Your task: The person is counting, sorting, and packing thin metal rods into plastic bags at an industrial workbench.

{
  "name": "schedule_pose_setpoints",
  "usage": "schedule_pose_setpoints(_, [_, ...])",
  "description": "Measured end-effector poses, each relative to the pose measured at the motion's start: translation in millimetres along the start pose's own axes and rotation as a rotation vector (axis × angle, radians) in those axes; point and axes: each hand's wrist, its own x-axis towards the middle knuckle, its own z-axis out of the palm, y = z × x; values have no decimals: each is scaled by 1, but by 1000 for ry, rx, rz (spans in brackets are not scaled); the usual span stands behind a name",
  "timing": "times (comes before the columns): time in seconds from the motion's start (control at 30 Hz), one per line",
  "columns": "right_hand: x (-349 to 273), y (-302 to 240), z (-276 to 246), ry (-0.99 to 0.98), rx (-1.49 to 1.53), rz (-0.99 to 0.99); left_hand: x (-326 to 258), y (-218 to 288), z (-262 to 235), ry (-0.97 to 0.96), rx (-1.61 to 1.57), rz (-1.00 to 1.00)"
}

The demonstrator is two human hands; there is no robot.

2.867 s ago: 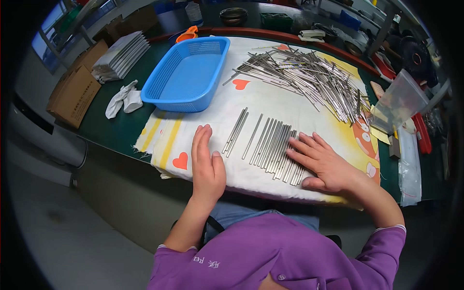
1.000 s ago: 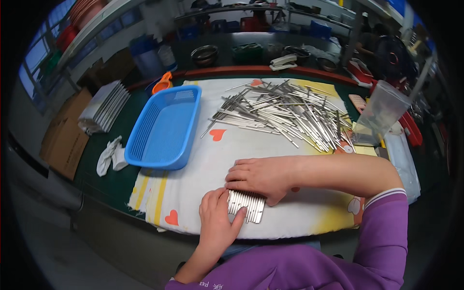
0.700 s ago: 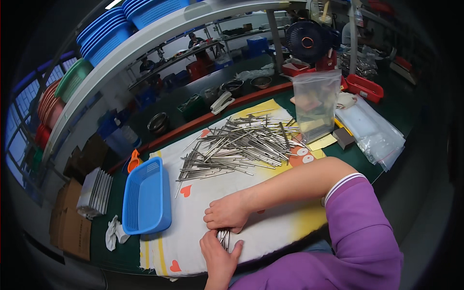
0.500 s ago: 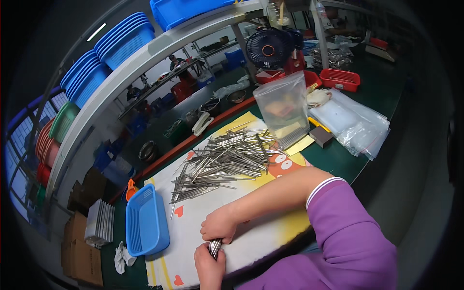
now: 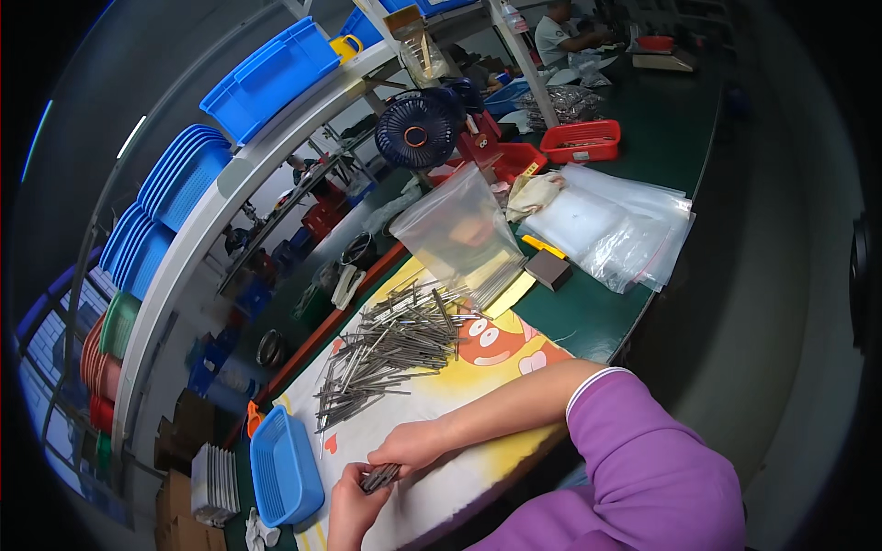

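A small bundle of thin metal rods [image 5: 378, 477] is held between my two hands near the front edge of the cloth. My left hand [image 5: 353, 507] is closed around its left part. My right hand [image 5: 410, 446] grips it from the upper right, with the fingertips partly hidden. Beyond my hands, a loose pile of metal rods [image 5: 390, 354] lies crisscrossed on the white and yellow patterned cloth [image 5: 436, 404]. To the left of my hands sits a blue plastic basket [image 5: 287, 468].
A clear plastic bag [image 5: 459, 230] containing rods leans behind the pile. Right of it are a dark block [image 5: 548, 271], a yellow-handled tool [image 5: 543, 246] and flat clear bags [image 5: 597, 225]. A fan [image 5: 415, 133] and red trays [image 5: 581, 140] stand farther back. Another person [image 5: 562, 37] sits at the far end.
The whole view has shifted and turned. The rod bundle between my hands has gone from nearly upright to lying more level, and my hands now sit closer to the blue basket.
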Motion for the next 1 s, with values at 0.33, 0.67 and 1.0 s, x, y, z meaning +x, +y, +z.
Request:
schedule_pose_setpoints(0.33, [-25, -5, -16, 197, 929, 59, 50, 46, 29, 28, -951, 554])
schedule_pose_setpoints(0.67, [-41, 6, -7, 148, 776, 88, 58, 34, 55, -147, -1056, 443])
schedule_pose_setpoints(1.0, [-43, 37, -5, 196, 534, 153, 80, 27, 64, -289, -1146, 417])
